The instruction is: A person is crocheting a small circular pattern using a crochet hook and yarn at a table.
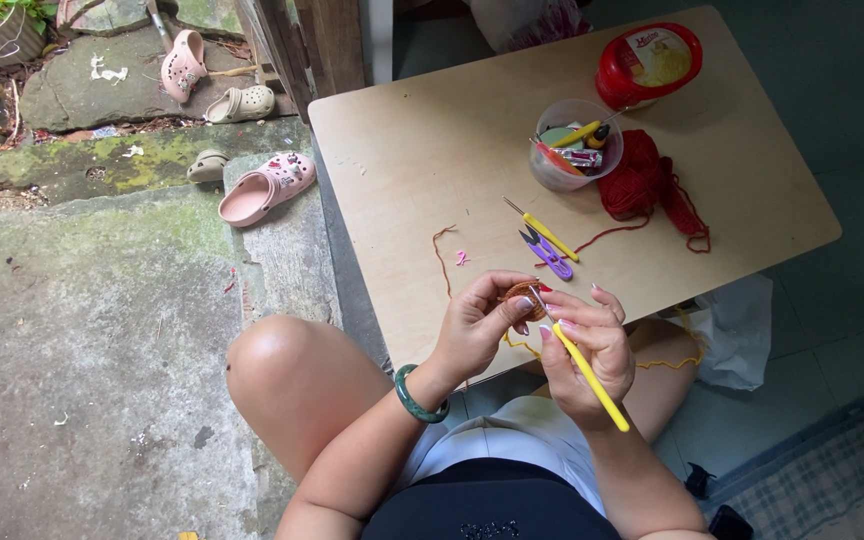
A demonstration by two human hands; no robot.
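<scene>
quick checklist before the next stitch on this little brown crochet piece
1. Left hand pinching the brown crochet piece: ok.
2. Right hand holding the yellow-handled crochet hook, tip at the piece: ok.
3. Yarn caught on the hook tip: cannot tell, too small.
4. Yellow yarn trailing over the lap, free of snags: cannot tell.
5. Purple snips close by on the table: ok.
6. Red yarn ball apart from the work: ok.

Our left hand pinches small brown crochet piece; our right hand grips yellow-handled hook at it, over table edge.
</scene>
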